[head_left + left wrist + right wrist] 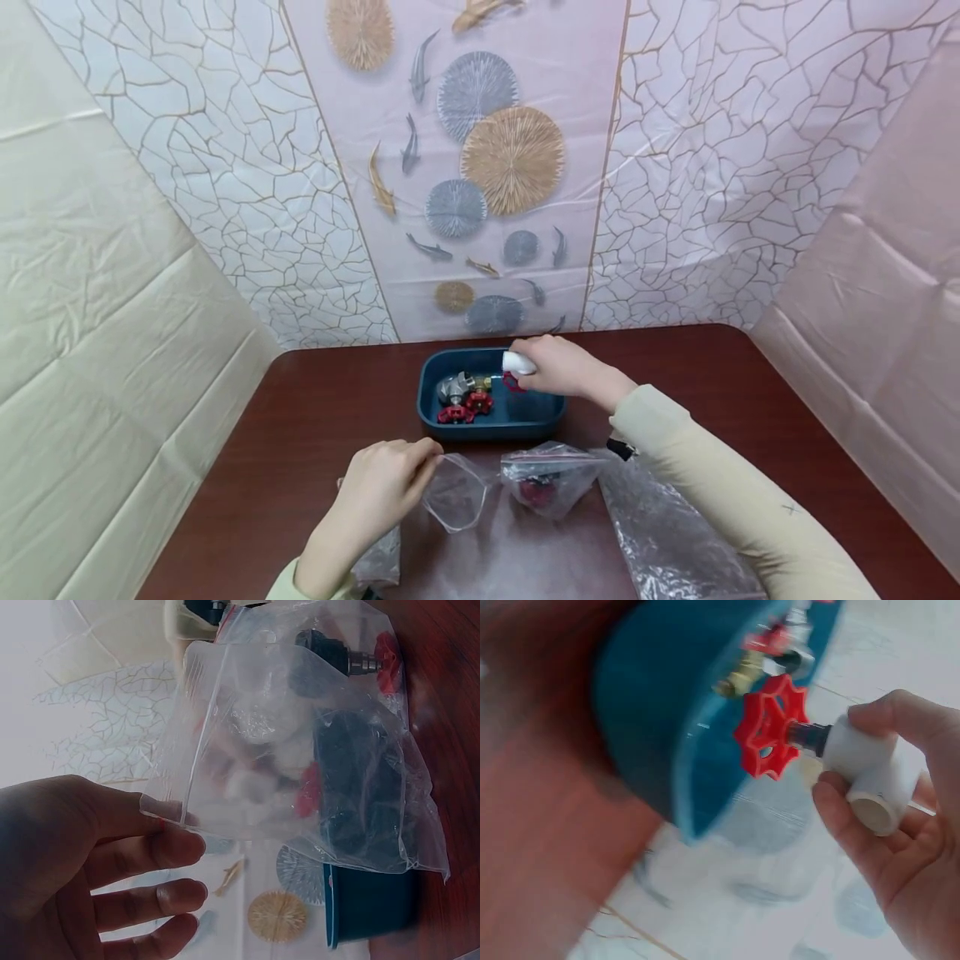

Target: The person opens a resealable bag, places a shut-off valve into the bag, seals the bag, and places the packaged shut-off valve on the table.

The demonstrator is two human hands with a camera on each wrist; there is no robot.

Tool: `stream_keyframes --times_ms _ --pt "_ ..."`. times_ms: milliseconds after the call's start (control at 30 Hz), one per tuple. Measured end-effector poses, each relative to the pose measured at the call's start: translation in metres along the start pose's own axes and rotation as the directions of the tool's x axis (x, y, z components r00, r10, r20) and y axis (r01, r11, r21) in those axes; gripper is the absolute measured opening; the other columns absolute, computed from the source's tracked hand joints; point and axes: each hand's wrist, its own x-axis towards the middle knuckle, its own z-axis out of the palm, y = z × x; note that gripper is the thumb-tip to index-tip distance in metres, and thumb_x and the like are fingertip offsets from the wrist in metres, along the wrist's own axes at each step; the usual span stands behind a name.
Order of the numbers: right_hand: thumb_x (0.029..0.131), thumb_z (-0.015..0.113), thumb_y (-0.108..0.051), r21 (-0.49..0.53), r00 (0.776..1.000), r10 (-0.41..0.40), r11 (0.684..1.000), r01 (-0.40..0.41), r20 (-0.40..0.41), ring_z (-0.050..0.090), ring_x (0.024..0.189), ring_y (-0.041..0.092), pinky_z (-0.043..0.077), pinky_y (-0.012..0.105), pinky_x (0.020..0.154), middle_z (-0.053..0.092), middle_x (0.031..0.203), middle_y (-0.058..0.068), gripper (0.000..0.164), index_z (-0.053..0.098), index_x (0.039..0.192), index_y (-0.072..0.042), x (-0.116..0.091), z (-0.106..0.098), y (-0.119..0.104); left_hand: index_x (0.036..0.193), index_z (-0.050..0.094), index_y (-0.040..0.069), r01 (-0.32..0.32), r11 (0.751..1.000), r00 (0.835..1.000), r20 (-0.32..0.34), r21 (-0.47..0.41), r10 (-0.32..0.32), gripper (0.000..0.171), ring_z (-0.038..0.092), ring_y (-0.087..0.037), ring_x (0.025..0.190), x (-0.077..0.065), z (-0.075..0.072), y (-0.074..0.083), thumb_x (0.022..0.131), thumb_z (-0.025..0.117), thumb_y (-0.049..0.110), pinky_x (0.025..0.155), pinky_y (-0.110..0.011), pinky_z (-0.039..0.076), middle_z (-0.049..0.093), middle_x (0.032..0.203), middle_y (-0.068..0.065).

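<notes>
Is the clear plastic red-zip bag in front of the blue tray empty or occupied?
Occupied: inside the red-zip bag, the left wrist view shows a dark-bodied valve with a red handwheel.

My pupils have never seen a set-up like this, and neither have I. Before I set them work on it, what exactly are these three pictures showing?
There is no machine: a person works bare-handed. The wide picture comes from a camera worn on the head, looking forward and down; the two closer ones come from wrist cameras, one on each side.

On the dark red-brown table stands a blue bin holding metal valves with red wheels. In front of it are a filled clear bag with a red-wheeled valve inside and, beside that, a flat piece of clear plastic.

The left hand pinches the edge of an empty-looking clear bag. The right hand holds a white valve, also red-wheeled, over the bin.
</notes>
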Motion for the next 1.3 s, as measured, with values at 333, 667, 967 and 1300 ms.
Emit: stream_keyframes --times_ms 333,667,967,1300 --pt "0.089 0.077 -0.022 -0.049 0.982 -0.068 0.997 0.061 -0.174 0.064 0.084 0.02 0.054 0.041 0.073 0.069 0.111 0.009 0.042 0.062 0.126 -0.008 -0.016 -0.058 -0.033 0.09 0.074 0.023 0.003 1.0 1.0 -0.002 -0.004 -0.003 0.006 0.058 -0.008 0.058 0.004 -0.001 0.0 0.088 0.078 0.019 0.05 -0.027 0.046 0.067 0.071 0.01" --pt "0.086 0.076 -0.021 -0.095 0.931 -0.295 0.955 0.281 -0.213 0.061 0.077 0.01 0.053 0.03 0.067 0.067 0.101 0.001 0.037 0.064 0.12 -0.01 -0.042 -0.041 -0.071 0.088 0.073 0.022 0.011 1.0 1.0 0.001 -0.022 -0.011 0.006 0.062 -0.007 0.064 -0.001 0.002 0.002 0.088 0.078 0.018 0.056 -0.028 0.051 0.069 0.078 0.011" --pt "0.084 0.074 -0.021 -0.17 0.818 -0.522 0.853 0.494 -0.242 0.063 0.088 0.007 0.054 0.024 0.073 0.069 0.109 -0.003 0.036 0.065 0.118 -0.014 -0.062 -0.024 -0.114 0.077 0.067 0.02 -0.005 1.0 1.0 -0.023 0.013 0.005 0.015 0.053 -0.009 0.054 0.003 0.002 0.002 0.085 0.078 0.016 0.048 -0.026 0.043 0.06 0.066 0.011" --pt "0.082 0.077 -0.02 -0.107 0.758 -0.594 0.801 0.59 -0.268 0.064 0.09 0.005 0.054 0.019 0.074 0.069 0.109 -0.004 0.04 0.063 0.119 -0.014 -0.077 -0.01 -0.139 0.079 0.066 0.02 0.019 1.0 0.999 0.048 0.025 -0.02 0.016 0.055 -0.009 0.058 0.003 0.003 -0.001 0.081 0.078 0.01 0.051 -0.026 0.044 0.061 0.068 0.01"
